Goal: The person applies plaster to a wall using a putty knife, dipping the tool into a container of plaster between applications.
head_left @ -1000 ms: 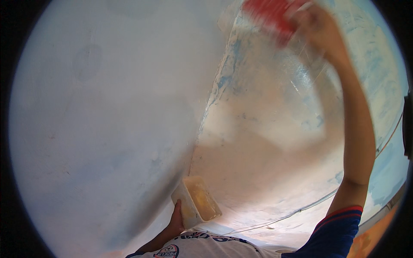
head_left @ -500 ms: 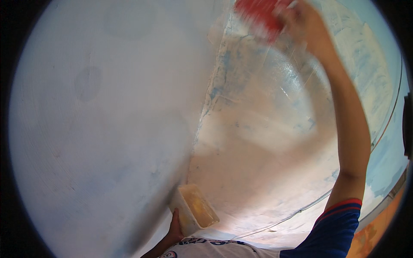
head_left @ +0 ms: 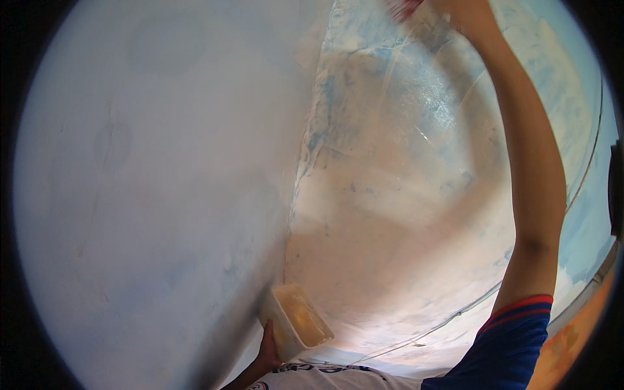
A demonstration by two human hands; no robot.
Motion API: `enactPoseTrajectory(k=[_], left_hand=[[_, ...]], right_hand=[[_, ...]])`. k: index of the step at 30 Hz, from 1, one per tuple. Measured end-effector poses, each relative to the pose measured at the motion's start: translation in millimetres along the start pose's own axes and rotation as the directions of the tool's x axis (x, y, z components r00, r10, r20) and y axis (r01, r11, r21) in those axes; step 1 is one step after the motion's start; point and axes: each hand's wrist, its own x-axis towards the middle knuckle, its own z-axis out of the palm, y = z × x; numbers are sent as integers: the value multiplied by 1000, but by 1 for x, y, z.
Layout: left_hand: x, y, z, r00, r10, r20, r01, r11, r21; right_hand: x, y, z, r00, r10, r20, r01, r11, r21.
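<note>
My right hand (head_left: 458, 14) is high at the top edge, partly out of view, gripping a blurred red flat tool (head_left: 404, 9) against or just off the patchy, cream-and-blue plastered surface (head_left: 383, 188); whether it touches cannot be told. Low in the middle, a pale rectangular plastic tub (head_left: 303, 316) is held in my left hand (head_left: 268, 344), thumb along its side. Its inside shows yellowish-beige residue or material. A rough seam (head_left: 305, 149) runs beside the plastered area, between it and a smoother pale surface (head_left: 143, 214) on the left.
Thin cables (head_left: 459, 312) run along the plastered surface at the lower right and up the curved right side. An orange painted area (head_left: 572, 331) with a grey edge shows at the far lower right, past my blue sleeve.
My right hand and the red tool have risen toward the top edge, so much of the tool is now out of view. The tub stays in my left hand.
</note>
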Motion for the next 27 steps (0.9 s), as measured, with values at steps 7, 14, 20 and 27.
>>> enactPoseTrajectory(k=[7, 14, 20, 27], left_hand=[[0, 5, 0, 999, 31, 23, -31, 999, 6], [12, 8, 13, 1000, 16, 2, -16, 996, 85], [-2, 13, 17, 997, 59, 52, -61, 997, 47], [-23, 18, 54, 998, -11, 65, 8, 999, 44]], right_hand=[[-80, 33, 90, 795, 28, 605, 185, 940, -286], [99, 91, -68, 844, -151, -514, -41, 939, -342], [-44, 35, 44, 933, -133, 334, 157, 987, -46], [-34, 63, 9, 964, -31, 262, 178, 810, -559]])
